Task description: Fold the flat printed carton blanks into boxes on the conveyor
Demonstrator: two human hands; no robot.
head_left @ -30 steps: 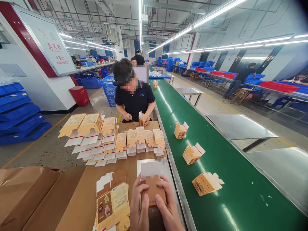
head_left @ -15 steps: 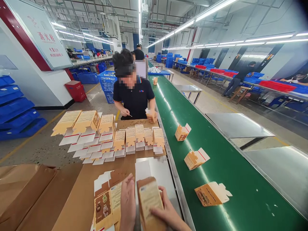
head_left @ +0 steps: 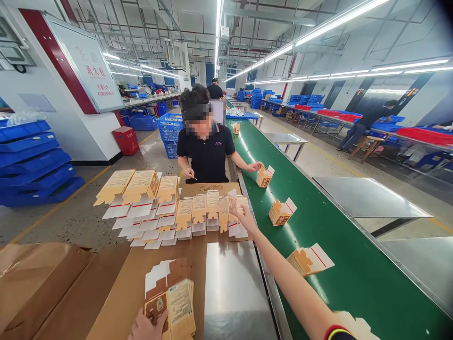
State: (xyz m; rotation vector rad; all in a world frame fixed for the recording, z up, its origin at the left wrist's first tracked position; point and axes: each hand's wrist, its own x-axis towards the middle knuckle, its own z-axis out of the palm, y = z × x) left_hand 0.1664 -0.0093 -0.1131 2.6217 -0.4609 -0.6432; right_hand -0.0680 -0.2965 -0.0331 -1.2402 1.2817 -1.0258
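A carton [head_left: 228, 210] is gripped by the right hand [head_left: 244, 215], stretched out at the end of a long arm to the right end of the carton rows [head_left: 166, 208] standing at the far side of the counter [head_left: 116, 288]. The fingers are closed on that carton, which is held upright among the last of the row, just beside the belt [head_left: 318, 226]. The left hand [head_left: 146, 327] is seen at the bottom edge, near the stack [head_left: 170, 300] of flat cartons, its fingers laid on the stack's near corner; whether anything is clamped there cannot be told. The two hands are well apart. A bare steel plate [head_left: 233, 288] lies on the counter just right of the stack. A brown box [head_left: 38, 283] is seen left of the stack.

Three open cartons are carried on the belt to the right of the rows: one [head_left: 307, 259] nearest, one [head_left: 281, 212] farther on, and a third [head_left: 264, 177] being touched by the hand [head_left: 255, 166] of a co-worker [head_left: 207, 151] in a dark shirt, who stands behind the rows. Blue crates [head_left: 31, 160] are stacked far left of the rows.
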